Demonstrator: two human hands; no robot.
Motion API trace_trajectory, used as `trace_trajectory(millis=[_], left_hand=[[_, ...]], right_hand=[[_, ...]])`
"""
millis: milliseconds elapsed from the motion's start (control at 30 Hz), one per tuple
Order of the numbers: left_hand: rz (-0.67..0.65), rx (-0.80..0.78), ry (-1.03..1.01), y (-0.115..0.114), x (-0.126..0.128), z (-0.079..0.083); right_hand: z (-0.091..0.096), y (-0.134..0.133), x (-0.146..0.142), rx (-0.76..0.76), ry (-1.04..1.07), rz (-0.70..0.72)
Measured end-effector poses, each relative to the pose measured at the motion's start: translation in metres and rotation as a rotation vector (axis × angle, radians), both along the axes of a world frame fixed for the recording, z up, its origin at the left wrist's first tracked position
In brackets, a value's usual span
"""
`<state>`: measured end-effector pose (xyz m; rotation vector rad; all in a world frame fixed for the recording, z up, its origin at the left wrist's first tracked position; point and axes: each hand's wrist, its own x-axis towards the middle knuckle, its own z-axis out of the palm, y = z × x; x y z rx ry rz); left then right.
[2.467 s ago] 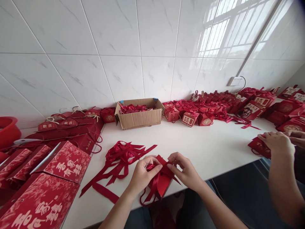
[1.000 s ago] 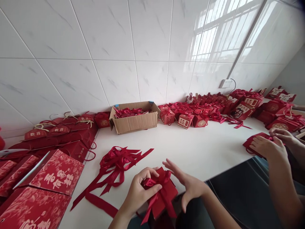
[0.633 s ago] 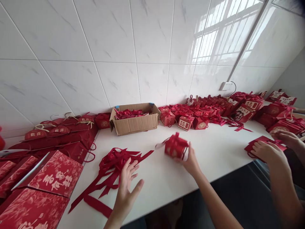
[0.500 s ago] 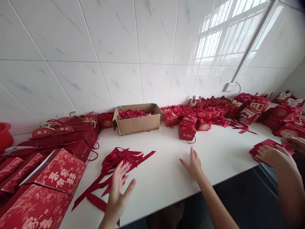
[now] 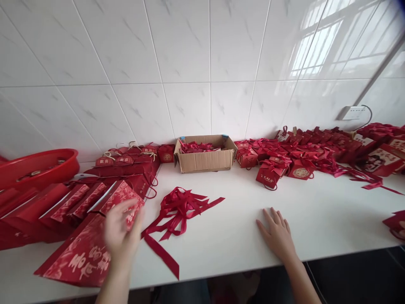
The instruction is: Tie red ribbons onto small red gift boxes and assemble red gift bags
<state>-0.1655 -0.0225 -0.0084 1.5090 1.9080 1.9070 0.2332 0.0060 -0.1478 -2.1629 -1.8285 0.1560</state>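
On the white table (image 5: 228, 245), the front printed red box (image 5: 71, 264) lies at the left, its long edge slanting toward the tiled wall (image 5: 186, 105). The left hand (image 5: 122, 228), far nearer, is a blur over its right end; I can't tell whether it grips. The right hand (image 5: 279, 237) rests unclenched, holding nothing, beyond the ribbons (image 5: 180, 204).

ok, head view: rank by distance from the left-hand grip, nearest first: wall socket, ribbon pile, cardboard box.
1. ribbon pile: just to its right
2. cardboard box: farther back, mid-picture
3. wall socket: high up, far right
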Motion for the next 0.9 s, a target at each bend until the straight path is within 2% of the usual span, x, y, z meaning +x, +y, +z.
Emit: trace_trajectory(millis=[67, 200, 267, 333, 433, 633, 767, 900], left_hand=[[-0.056, -0.138, 0.005, 0.052, 0.001, -0.002], [-0.027, -0.403, 0.042, 0.169, -0.005, -0.009], [-0.015, -0.521, 0.081, 0.215, -0.015, -0.010], [-0.006, -0.617, 0.122, 0.248, -0.026, -0.012], [0.009, -0.729, 0.181, 0.280, -0.042, -0.013], [0.045, -0.825, 0.269, 0.321, -0.070, -0.011], [0.066, -0.824, 0.303, 0.338, -0.083, -0.007], [0.091, -0.813, 0.307, 0.342, -0.087, -0.007]], right_hand=[[0.000, -0.001, 0.001, -0.013, 0.005, -0.001], [-0.003, 0.000, 0.003, -0.031, 0.018, -0.001], [-0.006, 0.001, 0.004, -0.021, 0.018, -0.003], [-0.010, 0.003, 0.004, 0.004, 0.017, -0.006], [-0.015, 0.007, 0.004, 0.060, 0.014, -0.014], [-0.026, 0.015, 0.004, 0.109, 0.001, -0.037], [-0.036, 0.019, 0.008, 0.097, -0.003, -0.046], [-0.037, 0.019, 0.009, 0.105, -0.003, -0.042]])
